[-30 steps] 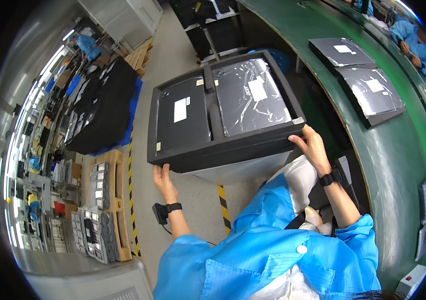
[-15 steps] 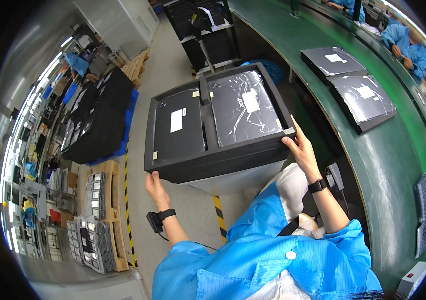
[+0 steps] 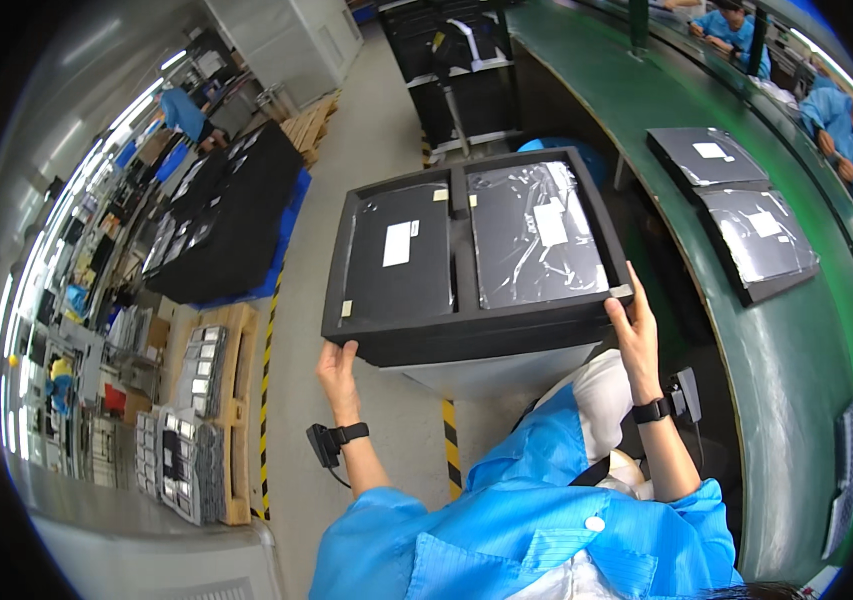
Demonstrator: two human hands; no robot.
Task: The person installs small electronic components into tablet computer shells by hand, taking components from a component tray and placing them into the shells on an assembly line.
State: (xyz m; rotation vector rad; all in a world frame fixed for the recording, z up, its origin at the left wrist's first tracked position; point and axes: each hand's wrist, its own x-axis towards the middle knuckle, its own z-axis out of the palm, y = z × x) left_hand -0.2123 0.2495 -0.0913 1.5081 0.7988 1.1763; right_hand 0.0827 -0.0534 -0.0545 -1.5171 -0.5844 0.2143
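Observation:
A black foam tray [image 3: 462, 240] with two compartments is in front of me, on top of more black foam above a pale grey surface. Its left compartment bears a dark flat panel [image 3: 366, 262] with a white label. In the right one lies a similar panel [image 3: 511, 262] under wrinkled clear film. My left hand [image 3: 338, 372] grips the near left corner from below, its fingers partly hidden. At the near right corner my right hand [image 3: 636, 325] has its thumb near the top rim and its fingers along the side. Both wrists wear black straps.
To the right runs a green workbench [image 3: 686, 230] bearing another foam tray [image 3: 771, 275] with two panels. Left of me are a black stack [image 3: 236, 220] on a blue pallet and a wooden pallet [image 3: 236, 400] with grey trays. A black rack [image 3: 461, 80] stands ahead. Co-workers sit beyond the bench.
The surroundings and the tray have shifted rightward in the picture as my view turned. Both hands keep their places at the tray's near corners.

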